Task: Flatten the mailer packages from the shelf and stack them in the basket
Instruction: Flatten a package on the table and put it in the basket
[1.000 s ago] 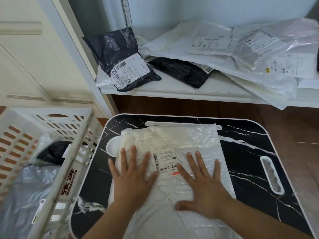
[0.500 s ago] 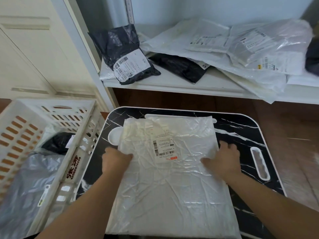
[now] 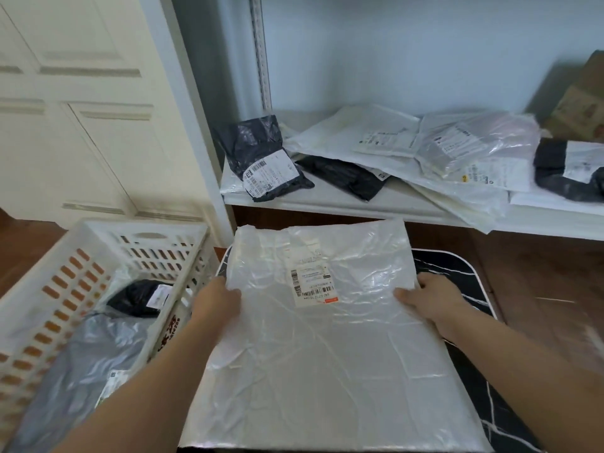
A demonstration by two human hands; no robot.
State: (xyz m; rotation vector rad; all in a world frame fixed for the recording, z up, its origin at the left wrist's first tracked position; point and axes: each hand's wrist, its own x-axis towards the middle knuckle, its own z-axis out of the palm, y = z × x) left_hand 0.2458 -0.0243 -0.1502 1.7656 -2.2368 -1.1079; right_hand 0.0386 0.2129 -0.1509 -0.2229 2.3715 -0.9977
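We hold the white mailer (image 3: 327, 338) by both side edges: left hand (image 3: 217, 304) and right hand (image 3: 431, 299) grip it above the black table (image 3: 457, 269) (white basket (image 3: 98, 243) at left).

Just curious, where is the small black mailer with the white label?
In the head view, the small black mailer sits at the shelf's left end, above the basket.

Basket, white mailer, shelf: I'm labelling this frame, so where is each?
Basket (image 3: 98, 246), head view, on its far rim.
White mailer (image 3: 327, 361), head view, on its crinkled middle.
Shelf (image 3: 343, 206), head view, on its front edge.
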